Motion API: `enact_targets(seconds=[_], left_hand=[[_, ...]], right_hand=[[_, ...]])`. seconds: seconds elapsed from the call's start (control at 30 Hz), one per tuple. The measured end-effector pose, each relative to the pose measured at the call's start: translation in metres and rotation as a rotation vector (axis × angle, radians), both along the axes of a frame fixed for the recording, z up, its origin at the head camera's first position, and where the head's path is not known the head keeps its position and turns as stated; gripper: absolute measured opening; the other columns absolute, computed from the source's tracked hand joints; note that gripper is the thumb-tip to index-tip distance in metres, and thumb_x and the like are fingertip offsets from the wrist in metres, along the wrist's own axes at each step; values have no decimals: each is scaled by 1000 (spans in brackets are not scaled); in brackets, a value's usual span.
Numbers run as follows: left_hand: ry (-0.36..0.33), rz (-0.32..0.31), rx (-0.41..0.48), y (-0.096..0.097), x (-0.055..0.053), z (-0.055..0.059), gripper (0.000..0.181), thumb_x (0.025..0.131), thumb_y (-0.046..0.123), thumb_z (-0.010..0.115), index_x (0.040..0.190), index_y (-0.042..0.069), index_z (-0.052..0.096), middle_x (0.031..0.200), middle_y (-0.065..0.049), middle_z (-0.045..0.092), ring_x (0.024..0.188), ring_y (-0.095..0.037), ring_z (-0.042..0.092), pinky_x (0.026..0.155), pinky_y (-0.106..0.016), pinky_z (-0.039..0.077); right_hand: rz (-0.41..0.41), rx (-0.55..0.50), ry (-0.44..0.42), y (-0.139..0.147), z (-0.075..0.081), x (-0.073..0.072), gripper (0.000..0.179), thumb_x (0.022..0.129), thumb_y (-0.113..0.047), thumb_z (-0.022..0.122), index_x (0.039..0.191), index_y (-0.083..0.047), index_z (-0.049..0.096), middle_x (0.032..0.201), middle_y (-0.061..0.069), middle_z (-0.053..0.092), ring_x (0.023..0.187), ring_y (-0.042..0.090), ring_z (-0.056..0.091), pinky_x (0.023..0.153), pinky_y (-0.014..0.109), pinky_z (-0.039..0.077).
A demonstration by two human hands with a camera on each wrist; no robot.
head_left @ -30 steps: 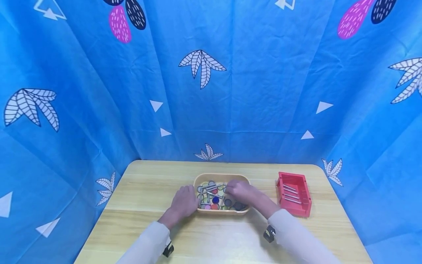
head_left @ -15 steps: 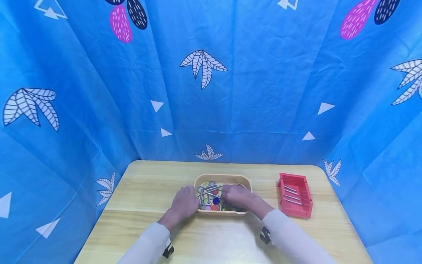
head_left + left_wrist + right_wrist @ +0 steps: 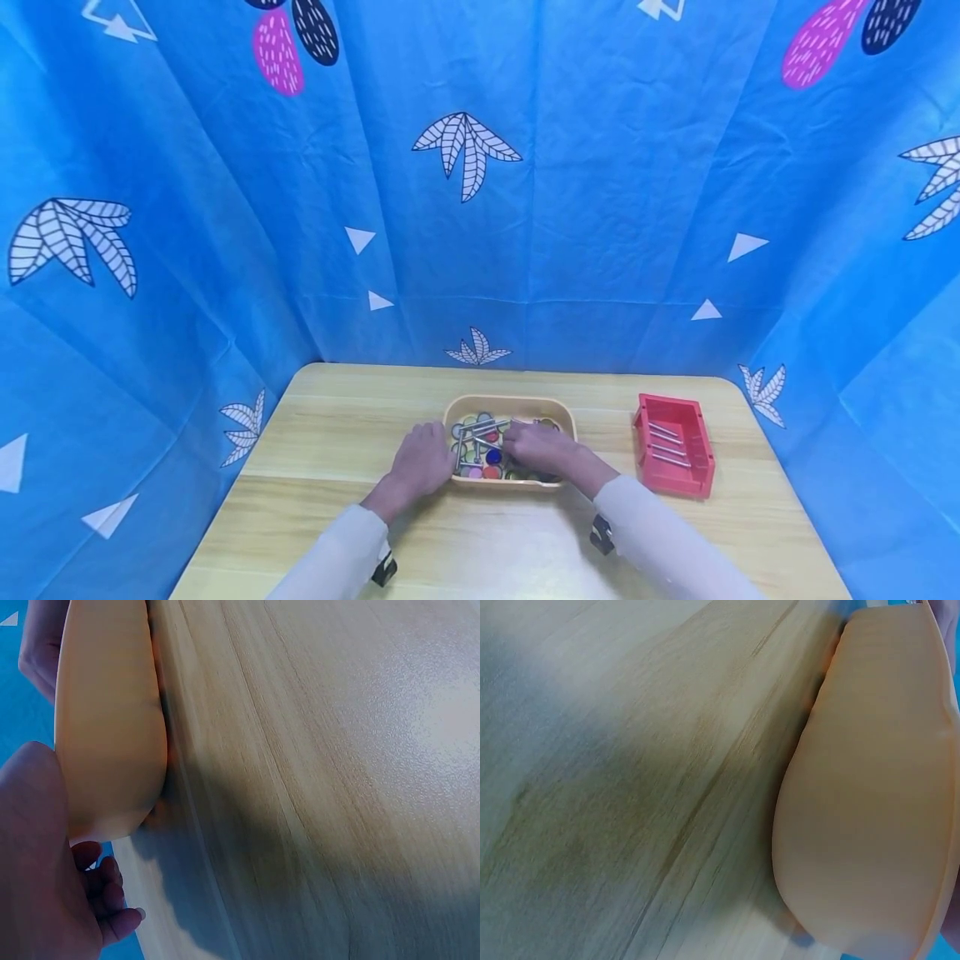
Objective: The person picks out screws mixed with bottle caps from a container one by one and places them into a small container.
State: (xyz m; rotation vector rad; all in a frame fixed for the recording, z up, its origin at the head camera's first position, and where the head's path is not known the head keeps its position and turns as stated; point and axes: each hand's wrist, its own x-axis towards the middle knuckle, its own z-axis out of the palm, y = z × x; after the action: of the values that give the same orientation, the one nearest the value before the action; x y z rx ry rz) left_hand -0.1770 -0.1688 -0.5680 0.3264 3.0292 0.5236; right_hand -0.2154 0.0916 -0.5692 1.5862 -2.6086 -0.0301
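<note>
A shallow peach-coloured tub (image 3: 510, 484) stands on the table, holding several silver bolts (image 3: 483, 427) over round glass-like pieces, among them a dark blue one (image 3: 492, 457). My left hand (image 3: 422, 458) grips the tub's left end; the left wrist view has its thumb at the rim and curled fingers (image 3: 112, 892) by the outer wall. Inside the tub's right half is my right hand (image 3: 542, 448), fingers pointing down among the contents. Its fingertips are hidden, so whether it pinches anything cannot be seen. The right wrist view is mostly filled by the tub's outer wall (image 3: 870, 787).
To the right of the tub, a red open-fronted bin (image 3: 678, 482) contains several bolts (image 3: 667, 446) lying side by side. A blue patterned curtain (image 3: 480, 250) encloses the back and sides of the wooden table (image 3: 345, 417).
My right hand has shifted slightly left and toward the middle of the tub, its fingers staying among the contents. My left hand stays at the tub's left end.
</note>
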Motion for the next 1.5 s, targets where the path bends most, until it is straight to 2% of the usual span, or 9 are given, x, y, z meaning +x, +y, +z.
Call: enact_targets(seconds=[0.3,0.53,0.67,0.8,0.87,1.0,1.07,1.27,1.5], left_hand=[[-14,2,-11,0,0,0,33,90,25,60,106,-4,58,85,-8,52,73,-21,46,66,-35,42],[-6,1,-29,0,1,1,33,91,26,60,106,-4,58,84,-8,53,73,-21,47,66,-35,42],[-5,1,-28,0,1,0,32,91,26,60,105,-3,59,84,-8,52,73,-21,46,65,-34,41],[-8,3,-31,0,1,-1,32,91,27,59,104,-2,59,83,-7,51,73,-20,46,65,-33,40],[-8,4,-30,0,2,0,32,91,26,59,104,-2,59,83,-7,51,72,-20,46,65,-33,40],[-5,2,-20,0,2,1,31,91,25,60,104,-3,59,82,-7,51,72,-21,46,65,-34,40],[-1,0,-14,0,2,1,31,90,25,60,104,-3,59,82,-7,51,72,-21,46,65,-34,40],[12,-7,-7,0,1,0,29,90,25,61,101,-2,59,81,-7,51,71,-20,46,63,-33,39],[14,-8,-18,0,1,-1,31,89,27,60,102,-2,59,82,-6,52,72,-20,46,64,-34,40]], right_hand=[[14,35,26,0,4,3,12,88,-31,80,95,-23,75,95,-8,73,87,8,65,75,19,55],[-15,105,90,-1,2,6,16,91,-34,75,99,-20,73,96,-7,71,90,9,64,79,20,55],[-15,93,116,-2,1,7,17,90,-33,76,98,-19,73,95,-5,72,89,10,65,80,22,56],[-12,31,106,0,-2,5,20,86,-34,81,95,-18,74,92,-4,71,84,9,64,75,20,56],[-18,-9,72,2,-3,4,21,84,-34,83,95,-18,74,91,-5,70,82,8,62,73,19,55],[-42,-71,-5,8,3,2,23,83,-35,85,93,-17,74,90,-6,67,81,6,58,72,17,52],[-52,-105,-24,11,8,2,22,83,-30,85,93,-15,73,90,-5,66,82,7,58,73,17,53],[-57,-259,63,26,19,3,7,88,-12,78,89,-11,72,86,-1,66,75,10,62,67,19,54],[-81,-367,80,53,36,1,9,86,-1,73,92,-8,73,88,3,70,83,16,67,78,27,59]])
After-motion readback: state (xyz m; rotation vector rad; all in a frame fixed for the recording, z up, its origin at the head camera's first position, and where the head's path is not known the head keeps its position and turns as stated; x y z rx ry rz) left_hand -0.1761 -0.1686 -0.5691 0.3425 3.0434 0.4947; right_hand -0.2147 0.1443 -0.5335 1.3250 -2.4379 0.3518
